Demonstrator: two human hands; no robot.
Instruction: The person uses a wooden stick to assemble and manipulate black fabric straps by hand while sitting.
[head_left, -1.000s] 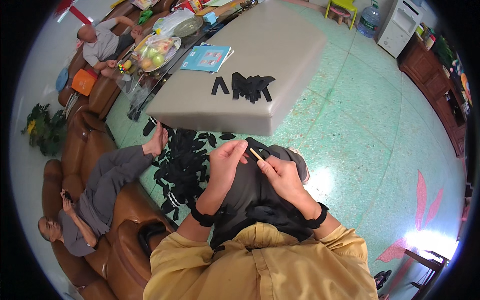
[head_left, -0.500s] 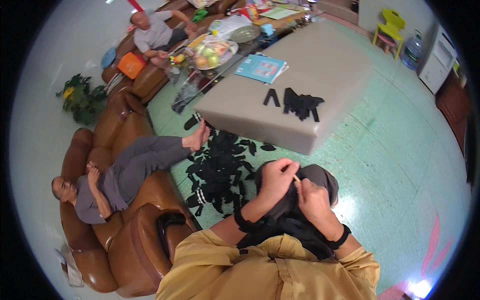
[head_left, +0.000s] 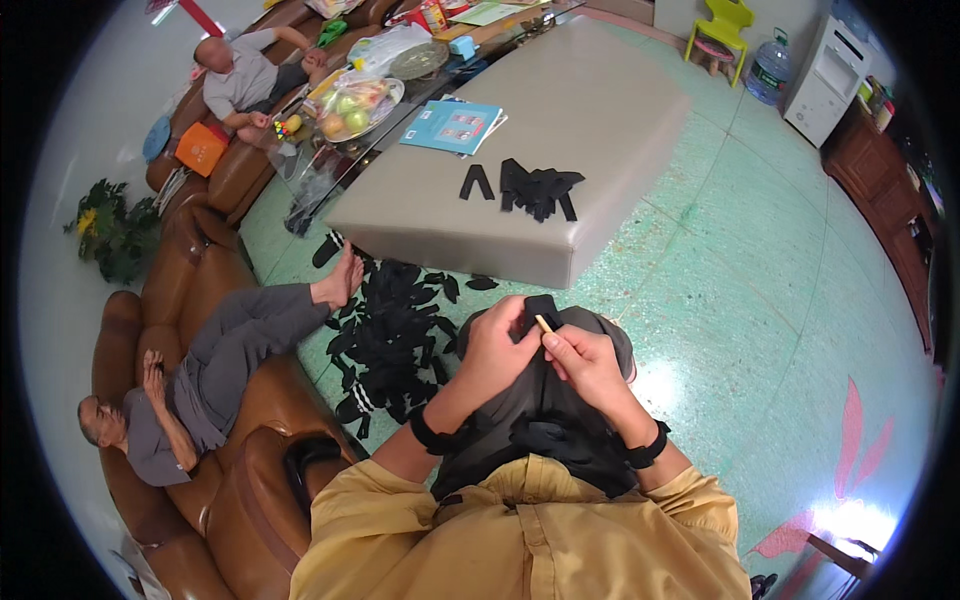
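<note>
- The left hand (head_left: 498, 348) has its thumb and fingers closed on a black cloth piece (head_left: 540, 305), which is above the person's knees, just beyond the near edge of the lap and off the bench.
- The right hand (head_left: 588, 368) pinches a short pale stick (head_left: 545, 325) between thumb and fingers, its tip against or just beside the black cloth piece; which of the two cannot be told.
- On the grey bench (head_left: 420, 240), a pile of black strips (head_left: 538, 187) lies near the near edge, toward the near right corner.
- A single bent black strip (head_left: 476, 182) lies just left of that pile, apart from it.
- A blue booklet (head_left: 450, 127) lies by the bench's left edge.
- Many black scraps (head_left: 385, 325) lie on the green floor (head_left: 720, 260), below the bench's near left corner.
- A person in grey (head_left: 215, 385) reclines on the brown sofa (head_left: 285, 385), bare foot beside the scraps.
</note>
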